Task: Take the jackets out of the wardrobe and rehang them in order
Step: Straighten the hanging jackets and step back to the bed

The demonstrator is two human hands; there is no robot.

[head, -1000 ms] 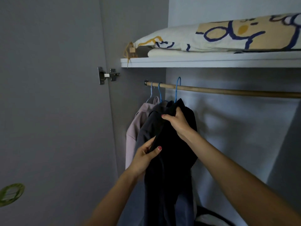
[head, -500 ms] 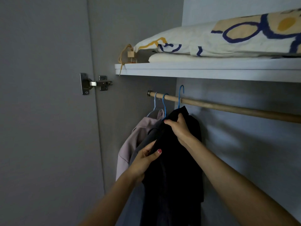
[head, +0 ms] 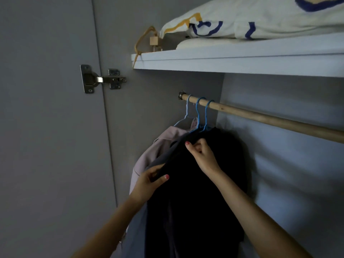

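Progress judged late: three jackets are hung at the left end of the rail [head: 270,119], black jacket [head: 195,183] nearest, grey and pink behind. Black jacket's shoulder is gripped by the left hand [head: 149,181]; its collar below the blue hanger [head: 206,116] is pinched by the right hand [head: 203,155]. Versus earlier frames: that hanger is now hooked close beside the others.

Wooden rail [head: 260,118] spans the wardrobe under the shelf [head: 232,62]; three blue hangers [head: 198,116] hooked close together at its left end, carrying a pink jacket [head: 149,159], a grey one and a black jacket [head: 195,192]; on the shelf: patterned pillow [head: 251,21] atop folded white bedding [head: 195,42], small wooden block [head: 154,41] with a yellow cord [head: 141,41] at left.
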